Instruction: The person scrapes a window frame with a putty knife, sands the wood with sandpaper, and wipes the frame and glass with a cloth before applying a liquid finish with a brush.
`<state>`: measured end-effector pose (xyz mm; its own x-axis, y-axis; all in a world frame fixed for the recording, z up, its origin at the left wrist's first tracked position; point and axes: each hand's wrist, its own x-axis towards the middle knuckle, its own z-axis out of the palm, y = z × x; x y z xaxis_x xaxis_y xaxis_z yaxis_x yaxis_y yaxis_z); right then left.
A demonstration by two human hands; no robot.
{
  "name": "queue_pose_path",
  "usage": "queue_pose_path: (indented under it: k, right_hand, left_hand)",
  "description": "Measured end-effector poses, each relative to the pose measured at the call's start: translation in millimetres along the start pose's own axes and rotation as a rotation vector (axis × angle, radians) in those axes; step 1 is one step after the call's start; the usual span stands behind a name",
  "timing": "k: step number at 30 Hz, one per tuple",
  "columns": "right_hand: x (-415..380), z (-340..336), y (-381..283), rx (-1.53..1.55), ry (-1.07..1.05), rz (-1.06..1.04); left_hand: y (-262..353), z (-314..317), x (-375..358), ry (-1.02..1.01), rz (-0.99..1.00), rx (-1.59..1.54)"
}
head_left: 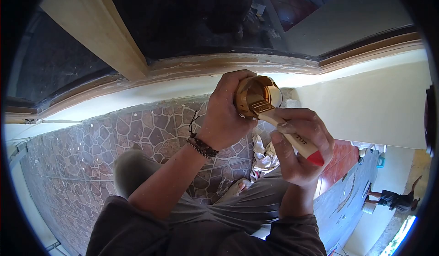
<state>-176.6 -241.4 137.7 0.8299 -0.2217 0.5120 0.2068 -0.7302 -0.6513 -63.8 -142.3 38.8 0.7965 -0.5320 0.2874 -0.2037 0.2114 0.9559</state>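
My left hand (228, 119) is wrapped round a gold-coloured can (243, 101), tilted so that its open mouth shows. Between the fingers and thumb of my right hand (304, 141) is a paintbrush (292, 137) with a pale handle, a red end and a metal ferrule. The brush head lies at the can's lower right rim, its bristles mostly hidden inside. Just beyond the can runs a brown wooden window frame (219, 65).
Dark glass (192, 18) and a wooden post (98, 23) stand ahead. Below are stone-patterned floor (141, 128), a crumpled cloth (264, 157) and red tiles (343, 160). A pale wall (366, 105) stands right; another person (395, 200) is at the far right.
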Motion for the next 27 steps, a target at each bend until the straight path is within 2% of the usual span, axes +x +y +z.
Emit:
queue_pose_path:
  k: [6, 10, 15, 21, 27]
  right_hand:
    - [1, -1, -5, 0.105, 0.110, 0.113]
    - [2, -5, -12, 0.039, 0.091, 0.130]
    - [1, -10, -2, -0.185, -0.047, -0.122]
    - [0, -7, 5, -0.211, -0.016, -0.227]
    - [-3, -9, 0, -0.162, 0.027, -0.191]
  left_hand:
    - [0, -1, 1, -0.037, 0.035, 0.058]
    - [2, -1, -2, -0.060, 0.022, 0.091]
    - [3, 2, -4, -0.086, 0.027, 0.062]
    - [-1, 3, -3, -0.059, -0.001, -0.014]
    - [-1, -1, -3, -0.075, -0.095, -0.003]
